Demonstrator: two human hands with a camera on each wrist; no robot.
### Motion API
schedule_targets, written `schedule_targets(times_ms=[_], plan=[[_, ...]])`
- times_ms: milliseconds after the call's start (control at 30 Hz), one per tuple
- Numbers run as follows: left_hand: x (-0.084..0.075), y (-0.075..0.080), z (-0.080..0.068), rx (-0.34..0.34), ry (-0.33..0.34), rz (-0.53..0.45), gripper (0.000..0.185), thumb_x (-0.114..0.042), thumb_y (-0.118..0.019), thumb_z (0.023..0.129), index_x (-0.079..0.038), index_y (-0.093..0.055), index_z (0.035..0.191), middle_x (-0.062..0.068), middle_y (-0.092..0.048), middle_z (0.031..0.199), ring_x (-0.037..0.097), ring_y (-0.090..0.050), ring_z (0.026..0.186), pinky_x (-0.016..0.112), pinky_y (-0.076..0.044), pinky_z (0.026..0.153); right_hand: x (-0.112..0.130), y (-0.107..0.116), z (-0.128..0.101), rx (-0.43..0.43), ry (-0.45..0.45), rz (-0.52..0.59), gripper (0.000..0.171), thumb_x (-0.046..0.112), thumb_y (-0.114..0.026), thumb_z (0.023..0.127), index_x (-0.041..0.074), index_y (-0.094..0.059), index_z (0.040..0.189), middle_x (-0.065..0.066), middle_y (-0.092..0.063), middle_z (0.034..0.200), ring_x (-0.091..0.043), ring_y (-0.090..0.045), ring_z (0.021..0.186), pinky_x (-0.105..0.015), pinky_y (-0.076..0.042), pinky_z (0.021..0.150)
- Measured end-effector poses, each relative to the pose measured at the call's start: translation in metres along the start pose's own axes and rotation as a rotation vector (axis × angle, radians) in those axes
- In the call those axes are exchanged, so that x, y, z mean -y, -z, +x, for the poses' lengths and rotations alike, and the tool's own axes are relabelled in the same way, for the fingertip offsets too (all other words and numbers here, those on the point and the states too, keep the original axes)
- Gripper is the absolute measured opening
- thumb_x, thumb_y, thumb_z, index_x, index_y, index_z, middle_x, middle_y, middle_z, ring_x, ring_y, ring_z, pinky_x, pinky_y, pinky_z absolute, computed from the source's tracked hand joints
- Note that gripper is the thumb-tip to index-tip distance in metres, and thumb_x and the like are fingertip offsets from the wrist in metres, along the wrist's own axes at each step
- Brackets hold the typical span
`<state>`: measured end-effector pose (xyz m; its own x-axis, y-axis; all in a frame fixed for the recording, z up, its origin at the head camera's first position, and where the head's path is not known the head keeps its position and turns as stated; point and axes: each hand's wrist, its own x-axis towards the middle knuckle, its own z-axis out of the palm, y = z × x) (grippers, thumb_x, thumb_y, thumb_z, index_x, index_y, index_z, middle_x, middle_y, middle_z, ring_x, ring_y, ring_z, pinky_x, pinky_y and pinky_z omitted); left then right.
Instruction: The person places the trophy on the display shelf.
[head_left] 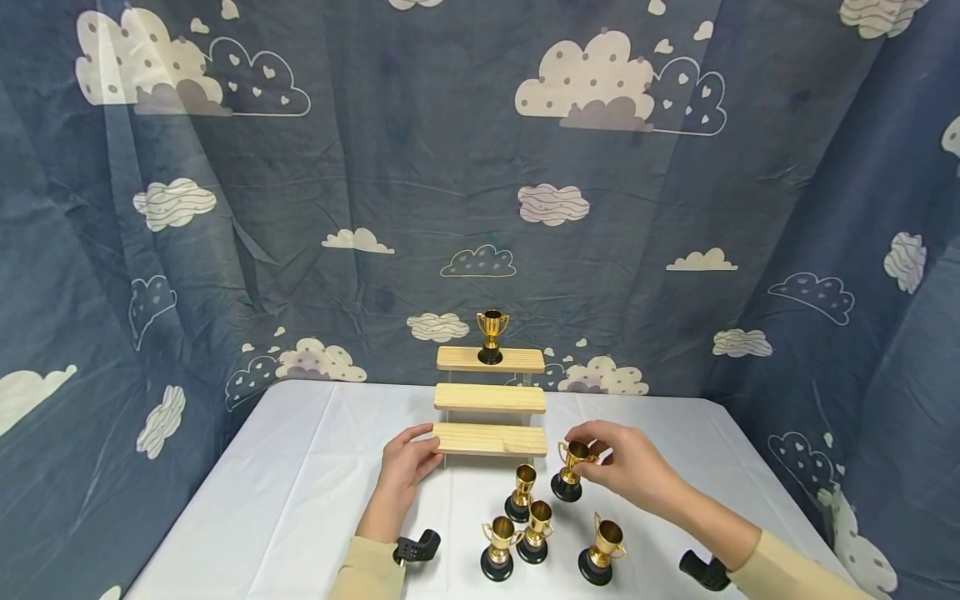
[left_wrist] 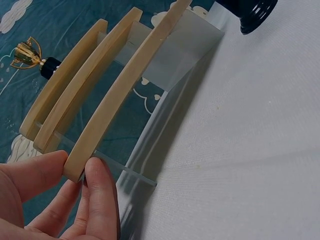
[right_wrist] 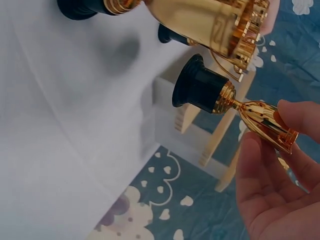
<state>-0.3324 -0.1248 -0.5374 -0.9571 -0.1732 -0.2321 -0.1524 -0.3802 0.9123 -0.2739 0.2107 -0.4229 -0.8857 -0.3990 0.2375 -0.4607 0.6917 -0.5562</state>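
Observation:
My left hand (head_left: pixel 405 467) pinches the left end of the lowest board (head_left: pixel 491 439) of a three-step wooden display stand; in the left wrist view, thumb and fingers lie on either side of that board's end. By its upper part, my right hand (head_left: pixel 633 471) holds a small gold trophy cup (right_wrist: pixel 257 117) with a black base. The held cup is just right of the stand's front, and its base looks raised off the cloth in the right wrist view. Another trophy cup (head_left: pixel 491 337) stands upright on the top board (head_left: pixel 450 359).
Several more trophy cups stand on the white-covered table (head_left: pixel 300 500) in front of the stand, among them a front-left cup (head_left: pixel 498 552) and a front-right cup (head_left: pixel 600 552). The middle board (head_left: pixel 490 398) lies between the other two. A cloud-patterned curtain (head_left: pixel 420 167) hangs behind.

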Motion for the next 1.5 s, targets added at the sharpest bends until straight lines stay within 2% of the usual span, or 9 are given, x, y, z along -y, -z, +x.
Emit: schedule_targets(times_ms=[533,867,1167,1367,1500], plan=[[-0.001,0.001,0.0,0.003,-0.006,-0.009,0.042,0.004,-0.071,0.086,0.003,-0.063,0.127,0.02,-0.067,0.108,0.018,-0.069,0.082,0.029,-0.06,0.073,0.009,0.008,0.009,-0.052,0.004,0.001,0.037,0.012,-0.083,0.082,0.026,-0.07,0.115,0.013,-0.067,0.103,-0.012,-0.065,0.086,-0.025,-0.058,0.07],[0.001,0.001,-0.001,0.011,0.004,-0.005,0.043,0.004,-0.071,0.086,0.004,-0.062,0.128,0.019,-0.067,0.108,0.017,-0.069,0.083,0.029,-0.06,0.075,0.012,0.006,0.013,-0.069,0.022,0.024,0.037,0.011,-0.082,0.084,0.024,-0.07,0.117,0.013,-0.068,0.105,-0.014,-0.066,0.088,-0.026,-0.058,0.07],[0.0,0.001,-0.001,0.019,-0.005,-0.006,0.043,0.004,-0.071,0.086,0.005,-0.061,0.129,0.019,-0.067,0.108,0.017,-0.069,0.082,0.029,-0.06,0.075,0.013,0.008,0.022,-0.087,0.06,0.054,0.038,0.008,-0.081,0.083,0.017,-0.07,0.119,0.009,-0.069,0.106,-0.015,-0.067,0.088,-0.027,-0.058,0.07],[0.001,0.001,0.0,0.026,-0.025,-0.006,0.044,0.003,-0.07,0.088,0.005,-0.06,0.13,0.02,-0.065,0.112,0.017,-0.069,0.084,0.028,-0.06,0.075,0.018,0.014,0.031,-0.091,0.072,0.066,0.039,0.011,-0.081,0.085,0.023,-0.069,0.121,0.008,-0.067,0.108,-0.015,-0.067,0.091,-0.028,-0.059,0.072],[0.002,0.001,0.0,0.024,-0.03,0.0,0.043,0.003,-0.07,0.088,0.005,-0.06,0.13,0.021,-0.065,0.114,0.017,-0.069,0.084,0.029,-0.06,0.075,0.023,0.016,0.037,-0.098,0.078,0.062,0.039,0.012,-0.08,0.086,0.023,-0.069,0.122,0.008,-0.066,0.11,-0.014,-0.066,0.092,-0.029,-0.058,0.073]])
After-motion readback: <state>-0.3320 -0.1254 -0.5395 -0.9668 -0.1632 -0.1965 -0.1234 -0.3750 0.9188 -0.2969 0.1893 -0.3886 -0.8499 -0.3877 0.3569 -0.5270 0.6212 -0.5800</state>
